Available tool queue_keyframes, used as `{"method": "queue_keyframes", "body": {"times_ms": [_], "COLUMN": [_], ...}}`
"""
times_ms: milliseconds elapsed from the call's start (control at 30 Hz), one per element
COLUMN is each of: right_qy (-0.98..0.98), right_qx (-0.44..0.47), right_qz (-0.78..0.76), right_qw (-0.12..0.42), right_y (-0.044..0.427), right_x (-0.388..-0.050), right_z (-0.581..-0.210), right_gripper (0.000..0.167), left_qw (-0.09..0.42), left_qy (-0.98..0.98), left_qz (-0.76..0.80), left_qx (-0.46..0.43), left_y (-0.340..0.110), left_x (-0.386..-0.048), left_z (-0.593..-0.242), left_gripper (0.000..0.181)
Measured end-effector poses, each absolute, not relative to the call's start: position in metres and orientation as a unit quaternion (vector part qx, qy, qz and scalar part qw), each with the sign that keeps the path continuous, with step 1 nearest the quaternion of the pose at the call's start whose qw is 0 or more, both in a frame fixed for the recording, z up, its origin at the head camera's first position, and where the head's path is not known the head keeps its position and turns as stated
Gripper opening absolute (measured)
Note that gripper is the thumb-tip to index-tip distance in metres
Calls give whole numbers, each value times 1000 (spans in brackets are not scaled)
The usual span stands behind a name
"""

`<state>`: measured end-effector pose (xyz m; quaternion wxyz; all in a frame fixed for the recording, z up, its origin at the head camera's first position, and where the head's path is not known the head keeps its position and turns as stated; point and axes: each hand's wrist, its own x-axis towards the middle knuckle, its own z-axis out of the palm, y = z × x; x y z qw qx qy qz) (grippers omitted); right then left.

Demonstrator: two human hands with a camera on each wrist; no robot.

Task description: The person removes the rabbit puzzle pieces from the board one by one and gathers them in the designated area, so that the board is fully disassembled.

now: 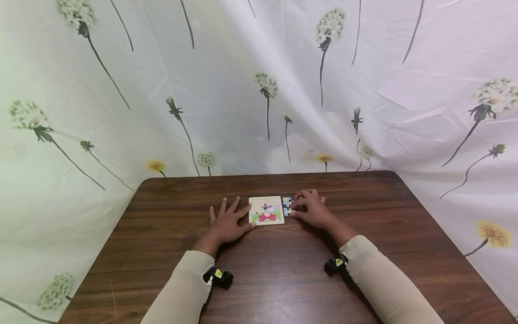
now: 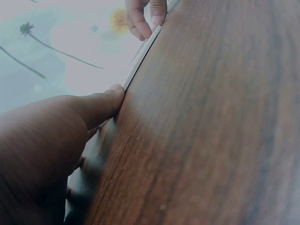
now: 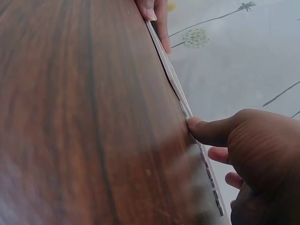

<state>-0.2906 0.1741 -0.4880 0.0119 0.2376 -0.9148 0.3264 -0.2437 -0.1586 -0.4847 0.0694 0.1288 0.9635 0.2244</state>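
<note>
Touching left edge of square pale-wood puzzle tray [image 1: 265, 200], far middle of brown wood-grain table [image 1: 267, 279]: left hand [image 1: 228, 224], fingers spread, nothing gripped | small blue-patterned jigsaw pieces [image 1: 287, 211], right of tray: pinched by curled right hand [image 1: 312, 209] | likely light, stiff; hold edges.

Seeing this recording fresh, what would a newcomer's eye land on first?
Probably the dandelion-print cloth behind the table. Next, the small bright board toward the table's far edge: the left hand touches its left side, while the right hand has its fingers on blue pieces just to its right.
</note>
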Motion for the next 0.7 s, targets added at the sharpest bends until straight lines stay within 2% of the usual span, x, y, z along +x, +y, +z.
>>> {"method": "queue_keyframes", "body": {"times_ms": [367,700], "right_qy": [-914,-906], "right_qx": [233,243], "right_qz": [332,344], "right_qw": [12,37], "right_y": [173,164], "right_x": [-292,-298], "right_z": [-488,-488], "right_gripper": [14,16], "left_qw": [68,70], "left_qy": [967,966], "left_qz": [212,217], "left_qx": [126,126], "left_y": [-159,-157], "left_x": [-244,-242], "left_z": [-485,-482], "left_gripper": [73,74]}}
